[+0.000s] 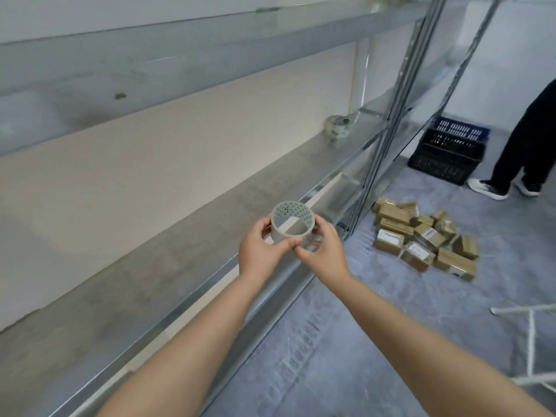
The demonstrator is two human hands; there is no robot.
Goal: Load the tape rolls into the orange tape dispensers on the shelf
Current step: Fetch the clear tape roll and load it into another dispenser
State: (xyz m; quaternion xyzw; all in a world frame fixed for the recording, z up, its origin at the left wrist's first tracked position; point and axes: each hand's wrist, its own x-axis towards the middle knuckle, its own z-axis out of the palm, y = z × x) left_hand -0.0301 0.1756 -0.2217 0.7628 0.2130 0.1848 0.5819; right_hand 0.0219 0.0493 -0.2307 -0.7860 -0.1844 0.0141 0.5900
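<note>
Both hands, left [261, 247] and right [321, 248], pinch one roll [291, 224] over the shelf [168, 224] edge, likely hunting the tape end. No dispenser visible.

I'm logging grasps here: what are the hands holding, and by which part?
Both hold one tape roll: the left hand pinches its left outer wall, the right hand its right outer wall.

Grey metal shelving [180, 188] lines a cream wall [180, 124]; cardboard boxes [421, 239] and a crate [448, 155] sit on grey floor [376, 341].
</note>
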